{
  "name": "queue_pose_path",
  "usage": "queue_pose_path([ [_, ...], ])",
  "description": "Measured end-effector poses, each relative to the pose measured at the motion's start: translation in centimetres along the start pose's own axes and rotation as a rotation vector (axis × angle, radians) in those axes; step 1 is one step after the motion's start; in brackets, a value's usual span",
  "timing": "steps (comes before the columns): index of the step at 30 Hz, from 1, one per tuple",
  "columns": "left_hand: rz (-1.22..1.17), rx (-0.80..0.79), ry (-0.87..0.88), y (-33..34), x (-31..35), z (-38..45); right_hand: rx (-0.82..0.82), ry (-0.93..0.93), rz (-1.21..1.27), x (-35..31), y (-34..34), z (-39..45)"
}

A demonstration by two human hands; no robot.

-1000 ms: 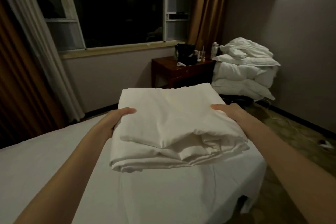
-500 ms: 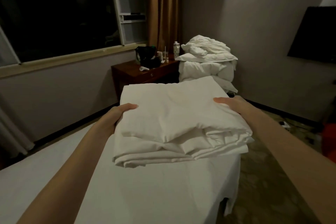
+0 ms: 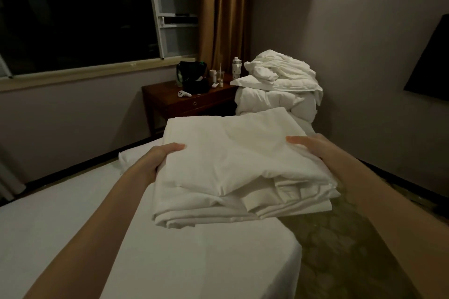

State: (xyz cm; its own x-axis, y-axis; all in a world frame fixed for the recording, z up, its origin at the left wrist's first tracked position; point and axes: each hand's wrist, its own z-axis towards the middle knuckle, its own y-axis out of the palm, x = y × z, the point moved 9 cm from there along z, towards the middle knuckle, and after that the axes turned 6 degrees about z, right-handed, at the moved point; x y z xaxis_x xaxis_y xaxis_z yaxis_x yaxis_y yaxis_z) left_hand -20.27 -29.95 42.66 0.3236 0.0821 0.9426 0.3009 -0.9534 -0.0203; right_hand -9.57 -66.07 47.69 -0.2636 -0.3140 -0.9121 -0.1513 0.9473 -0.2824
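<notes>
- folded white bedding [image 3: 233, 167]: a stack of several layers, held in the air above the far corner of the bed [image 3: 170, 262]; its right part overhangs the carpeted floor [image 3: 340, 250].
- left hand [image 3: 162, 160]: grips the stack's left edge, thumb flat on top; the fingers go under the cloth and are hidden.
- right hand [image 3: 315, 150]: grips the right edge the same way, thumb on top, fingers out of sight beneath.
- hand spacing: well apart, one at each side of the stack.
- wooden desk [image 3: 175, 104]: stands under the window, beyond the bed.
- black bag [image 3: 194, 77]: sits on the desk with its top open; its contents are too dark to tell, apart from a green patch at its left side.
- clear cup [image 3: 220, 76]: just right of the bag, with a thin white stick standing in it.
- bottle [image 3: 235, 68]: upright at the desk's right end.
- small white device [image 3: 184, 94]: lies on the desk front, in no container.
- pile of white bedding [image 3: 277, 85]: loosely heaped just right of the desk.
</notes>
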Motion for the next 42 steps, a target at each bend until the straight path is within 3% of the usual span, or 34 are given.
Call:
queue_pose_path([
  [11,-0.034,0.099,-0.050,12.3,3.4,10.7,-0.090,-0.004,-0.054,-1.7,-8.8,17.0],
  [23,-0.007,0.149,-0.047,20.0,10.2,26.4,-0.129,0.010,0.025,-6.0,-14.0,34.4],
  [35,-0.144,0.375,-0.050,24.3,13.8,41.1,-0.301,-0.104,-0.066,-13.4,-13.5,57.4],
  [42,-0.166,0.568,-0.037,23.3,16.1,43.7,-0.449,-0.190,-0.170,-18.1,-8.9,65.7],
])
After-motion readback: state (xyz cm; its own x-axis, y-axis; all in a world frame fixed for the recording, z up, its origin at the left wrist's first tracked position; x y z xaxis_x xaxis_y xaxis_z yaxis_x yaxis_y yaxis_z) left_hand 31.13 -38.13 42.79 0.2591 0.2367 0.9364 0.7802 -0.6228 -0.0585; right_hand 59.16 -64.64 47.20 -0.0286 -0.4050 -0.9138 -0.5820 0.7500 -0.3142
